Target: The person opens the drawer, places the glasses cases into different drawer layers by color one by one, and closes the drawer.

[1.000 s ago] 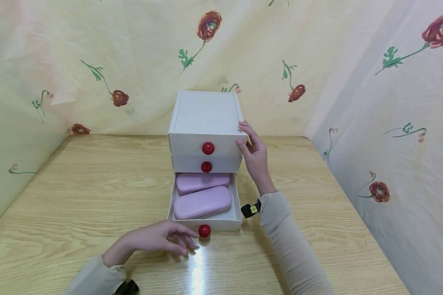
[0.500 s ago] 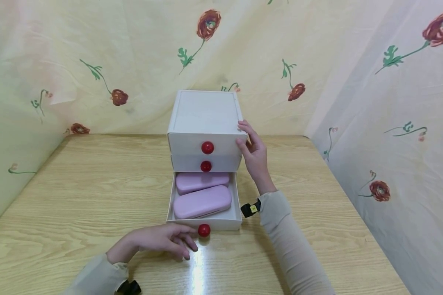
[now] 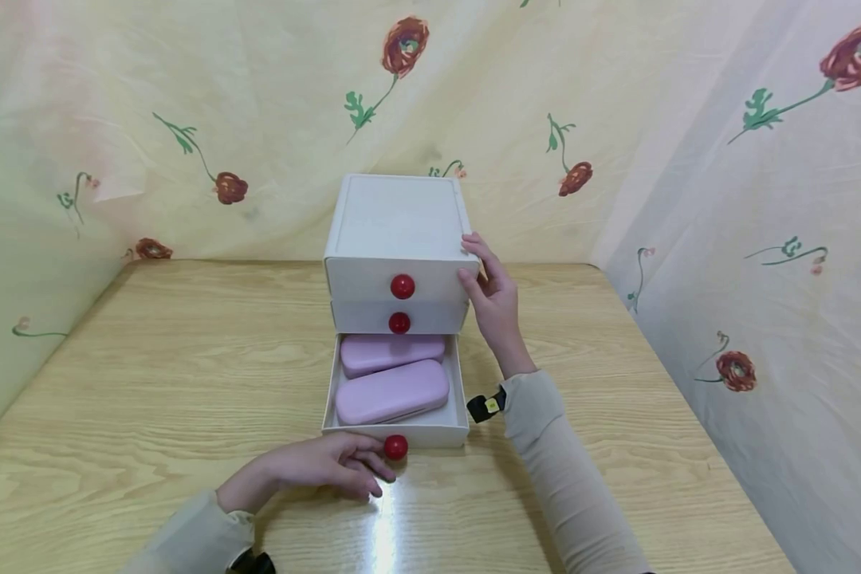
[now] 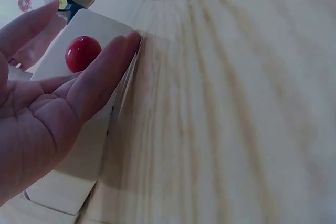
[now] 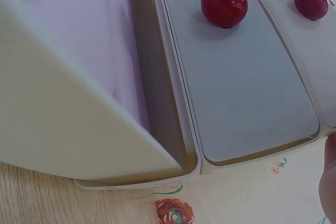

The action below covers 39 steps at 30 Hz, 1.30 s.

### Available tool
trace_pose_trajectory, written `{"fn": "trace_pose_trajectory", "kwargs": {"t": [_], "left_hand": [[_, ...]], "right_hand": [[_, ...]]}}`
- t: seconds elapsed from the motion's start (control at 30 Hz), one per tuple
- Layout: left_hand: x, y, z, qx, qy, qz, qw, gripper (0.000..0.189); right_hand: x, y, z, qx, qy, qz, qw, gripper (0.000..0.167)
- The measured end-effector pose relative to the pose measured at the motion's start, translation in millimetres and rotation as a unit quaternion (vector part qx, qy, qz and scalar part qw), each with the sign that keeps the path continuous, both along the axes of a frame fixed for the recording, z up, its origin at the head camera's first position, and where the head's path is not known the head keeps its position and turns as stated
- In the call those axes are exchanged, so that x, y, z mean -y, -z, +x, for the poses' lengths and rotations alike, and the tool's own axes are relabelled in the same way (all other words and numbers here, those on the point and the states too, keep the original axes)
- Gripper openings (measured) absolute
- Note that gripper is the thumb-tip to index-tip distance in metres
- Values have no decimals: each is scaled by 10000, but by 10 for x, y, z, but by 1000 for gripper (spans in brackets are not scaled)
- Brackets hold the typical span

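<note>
A white drawer cabinet [image 3: 402, 215] with red knobs stands in the middle of the table. Its bottom drawer [image 3: 434, 437] is pulled out and contains two purple cases, the front case [image 3: 393, 392] lying slanted before the rear case [image 3: 391, 353]. My left hand [image 3: 323, 464] is at the drawer front, fingers extended beside the bottom red knob [image 3: 396, 447]. In the left wrist view, those fingers reach past the knob [image 4: 83, 54] without closing round it. With the thumb on the front face and fingers over the top edge, my right hand [image 3: 498, 303] grips the cabinet's upper right corner.
The two upper drawers [image 3: 362, 283] are pushed in. Around the cabinet extends a wood-grain table [image 3: 186, 359], backed by a flower-patterned cloth [image 3: 287, 96] that also covers both sides.
My left hand has shifted slightly right, its fingers nearer the bottom knob. The right hand keeps its hold on the cabinet corner, and the drawer stays pulled out.
</note>
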<state>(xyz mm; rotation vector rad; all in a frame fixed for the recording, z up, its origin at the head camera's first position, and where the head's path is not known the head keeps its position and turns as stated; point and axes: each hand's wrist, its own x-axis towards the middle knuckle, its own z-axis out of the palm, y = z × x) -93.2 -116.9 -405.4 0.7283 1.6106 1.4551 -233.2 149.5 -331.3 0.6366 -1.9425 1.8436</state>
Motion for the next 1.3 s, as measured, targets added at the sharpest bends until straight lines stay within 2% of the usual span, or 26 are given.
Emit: {"fn": "trace_pose_trajectory", "kwargs": {"t": [0.13,0.3,0.67,0.87,1.17,1.3], "left_hand": [[-10,-2,14,-50,-170,-30,9998,58],[-17,-12,46,77,-419,-69,9991,62],[-1,-29,40,89,-616,-65,9980,62],[-7,-52,25,103,-607,-81,9981,62],[-33,-62,-16,-114,-699,-194,9973,60],[-39,-52,-47,-74,-779,-145,9968,59]], "right_hand": [[1,0,-3,34,-8,-44,10000,38],[5,3,-9,5,12,-37,10000,38],[3,0,-10,-5,0,2,10000,38],[0,1,-8,77,-13,-37,10000,39],[2,3,-6,87,-6,-32,10000,38],[-5,0,-4,123,27,-19,9999,39]]}}
